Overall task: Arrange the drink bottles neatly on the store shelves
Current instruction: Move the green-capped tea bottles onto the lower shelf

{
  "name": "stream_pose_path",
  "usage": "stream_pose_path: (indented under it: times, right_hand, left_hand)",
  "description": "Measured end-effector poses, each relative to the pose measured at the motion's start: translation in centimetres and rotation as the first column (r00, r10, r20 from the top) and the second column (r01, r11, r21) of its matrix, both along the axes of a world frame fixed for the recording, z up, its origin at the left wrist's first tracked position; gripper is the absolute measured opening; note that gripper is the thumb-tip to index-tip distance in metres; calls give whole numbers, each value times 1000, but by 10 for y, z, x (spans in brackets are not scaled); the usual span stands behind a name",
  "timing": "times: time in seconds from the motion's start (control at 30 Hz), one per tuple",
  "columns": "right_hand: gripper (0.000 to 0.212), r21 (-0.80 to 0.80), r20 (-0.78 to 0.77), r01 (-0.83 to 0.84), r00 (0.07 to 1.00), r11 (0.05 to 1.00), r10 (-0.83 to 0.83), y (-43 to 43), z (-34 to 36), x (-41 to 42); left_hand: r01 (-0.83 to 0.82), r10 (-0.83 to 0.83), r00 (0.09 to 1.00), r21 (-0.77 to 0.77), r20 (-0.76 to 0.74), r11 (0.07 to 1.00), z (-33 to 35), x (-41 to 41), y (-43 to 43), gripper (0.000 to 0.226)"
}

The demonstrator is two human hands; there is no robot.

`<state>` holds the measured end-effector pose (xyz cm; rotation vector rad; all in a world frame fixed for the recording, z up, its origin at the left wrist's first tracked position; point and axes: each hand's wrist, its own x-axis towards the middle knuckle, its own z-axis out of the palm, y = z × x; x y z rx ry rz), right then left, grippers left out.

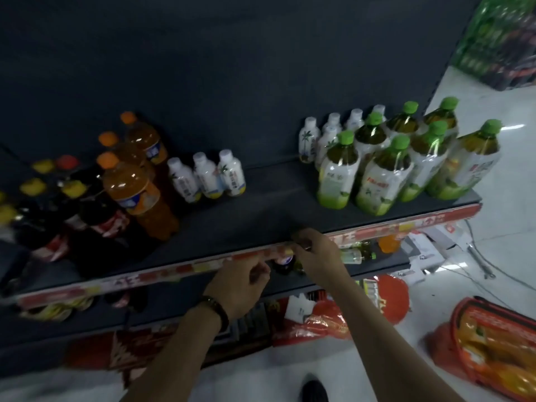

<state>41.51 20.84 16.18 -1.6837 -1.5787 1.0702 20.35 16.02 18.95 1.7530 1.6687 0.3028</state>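
Both hands, left (242,281) and right (314,252), curl at the shelf (261,210) lip, seemingly empty; mid-shelf lies bare between bottles (207,177).

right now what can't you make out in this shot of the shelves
All in the head view:
- Dark bottle on the lower shelf: mostly hidden behind the shelf edge strip and both hands.
- Left hand, right hand: whether either grips it, fingers blurred.
- Green-cap bottles: label text too blurred to read.
- Dark cola bottles: cut off by the left edge, count unclear.
- Lower shelf goods: shadowed, smeared.
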Motion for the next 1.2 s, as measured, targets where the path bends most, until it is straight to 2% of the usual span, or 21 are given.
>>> stream_pose_path:
  times: [0.1,0.2,0.33,0.57,0.7,0.77,0.83,0.9,0.93,1.03,1.13,1.2]
  right_hand:
    - [16,-60,-11,-73,997,996,73,-34,-15,-50]
    - [12,-143,-16,-157,988,977,156,-68,-46,-118]
    - [7,-274,-10,-238,969,932,245,-101,-83,-183]
    - [11,-346,39,-167,981,923,192,-108,-194,-284]
    - [27,-397,44,-201,970,895,238,-80,-273,-328]
    - [44,-372,83,-244,952,895,294,-59,-310,-351]
    - [62,-271,136,-309,925,912,354,-39,-348,-371]
    - [65,-171,151,-361,910,917,386,-19,-380,-390]
    - [66,-141,152,-368,909,919,388,-11,-394,-399]
    - [76,-53,198,-325,923,944,329,14,-428,-425]
    - [87,44,262,-307,922,951,286,37,-452,-451]
    - [102,79,280,-243,936,967,213,53,-463,-466]
  left_hand:
    - [-26,26,1000,-102,1,994,-23,-58,-43,5]
    - [-50,46,998,-147,-33,988,-56,-129,-80,9]
    - [-100,101,995,-207,-6,973,-95,-199,-109,5]
    - [-120,94,991,-319,-97,940,-210,-294,-106,39]
    - [-173,116,979,-377,-171,910,-292,-323,-89,60]
    - [-186,104,965,-350,-239,918,-338,-336,-75,69]
    - [-223,134,955,-341,-265,913,-386,-348,-60,74]
    - [-256,178,946,-285,-272,924,-428,-358,-45,78]
    - [-258,191,937,-210,-292,943,-447,-361,-38,78]
    - [-246,235,896,19,-376,969,-485,-368,-20,83]
    - [-241,235,882,36,-408,970,-499,-367,-14,92]
    - [-226,248,871,101,-423,969,-502,-364,-18,98]
